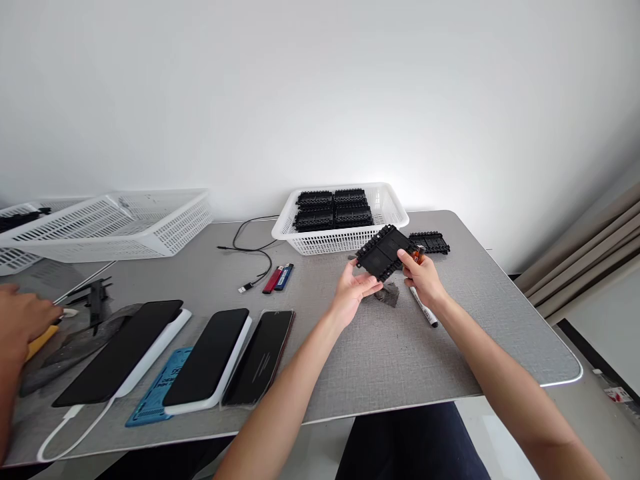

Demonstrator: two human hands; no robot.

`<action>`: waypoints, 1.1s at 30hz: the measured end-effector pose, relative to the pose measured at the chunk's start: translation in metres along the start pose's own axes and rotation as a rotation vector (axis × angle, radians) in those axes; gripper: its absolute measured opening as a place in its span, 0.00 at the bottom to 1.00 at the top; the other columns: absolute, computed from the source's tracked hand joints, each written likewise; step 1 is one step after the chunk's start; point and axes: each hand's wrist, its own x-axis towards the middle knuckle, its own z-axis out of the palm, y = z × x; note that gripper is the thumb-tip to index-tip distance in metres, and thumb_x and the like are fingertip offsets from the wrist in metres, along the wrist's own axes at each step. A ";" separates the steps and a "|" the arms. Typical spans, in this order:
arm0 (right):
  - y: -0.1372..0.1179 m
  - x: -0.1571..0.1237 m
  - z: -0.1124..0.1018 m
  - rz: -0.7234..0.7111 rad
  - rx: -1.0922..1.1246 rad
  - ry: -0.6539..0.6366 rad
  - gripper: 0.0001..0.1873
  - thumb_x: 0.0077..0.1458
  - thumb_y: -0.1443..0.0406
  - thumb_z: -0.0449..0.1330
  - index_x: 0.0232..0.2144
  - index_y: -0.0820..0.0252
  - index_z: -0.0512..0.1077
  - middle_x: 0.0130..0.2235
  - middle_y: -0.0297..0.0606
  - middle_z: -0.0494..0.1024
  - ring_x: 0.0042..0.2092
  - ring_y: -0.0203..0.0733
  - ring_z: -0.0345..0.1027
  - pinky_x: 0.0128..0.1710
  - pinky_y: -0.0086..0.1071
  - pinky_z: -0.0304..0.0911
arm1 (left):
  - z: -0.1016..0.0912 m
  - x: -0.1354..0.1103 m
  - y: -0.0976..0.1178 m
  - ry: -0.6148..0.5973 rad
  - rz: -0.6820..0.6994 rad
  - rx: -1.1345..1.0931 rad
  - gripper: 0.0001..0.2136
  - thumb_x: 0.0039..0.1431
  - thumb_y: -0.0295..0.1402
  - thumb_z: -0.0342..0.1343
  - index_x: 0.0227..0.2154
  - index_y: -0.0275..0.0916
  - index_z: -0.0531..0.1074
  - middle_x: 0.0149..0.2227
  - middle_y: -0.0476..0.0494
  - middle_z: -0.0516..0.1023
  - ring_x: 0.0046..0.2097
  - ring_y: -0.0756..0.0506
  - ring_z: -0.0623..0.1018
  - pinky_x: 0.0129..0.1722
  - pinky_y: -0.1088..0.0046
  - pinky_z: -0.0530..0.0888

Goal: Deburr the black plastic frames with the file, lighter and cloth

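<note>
A black plastic panel (384,253) with toothed edges is held tilted above the table. My left hand (353,290) is closed on its lower left edge, fingers underneath. At the panel's right side my right hand (423,275) is closed, its thumb on the panel. An orange object (419,255), which looks like a lighter, shows in that same hand, partly hidden by the fingers. Below the hands lie a dark grey crumpled cloth (387,295) and a white marker (424,307) with a black cap. Behind them another black panel (431,243) rests on the table.
A white basket (340,241) holds several black panels. Left of it are a black cable (255,250), red lighter (273,279) and blue lighter (284,277). Phones (260,357), a blue card (157,387) and white baskets (165,233) stand further left, near another person's hand (25,320).
</note>
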 end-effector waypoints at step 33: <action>-0.013 -0.016 0.006 0.077 0.037 -0.314 0.15 0.51 0.53 0.48 0.22 0.56 0.55 0.23 0.30 0.52 0.24 0.35 0.42 0.20 0.28 0.37 | -0.002 0.001 0.003 0.106 0.135 0.391 0.20 0.50 0.37 0.62 0.45 0.36 0.71 0.32 0.42 0.81 0.31 0.43 0.80 0.33 0.64 0.79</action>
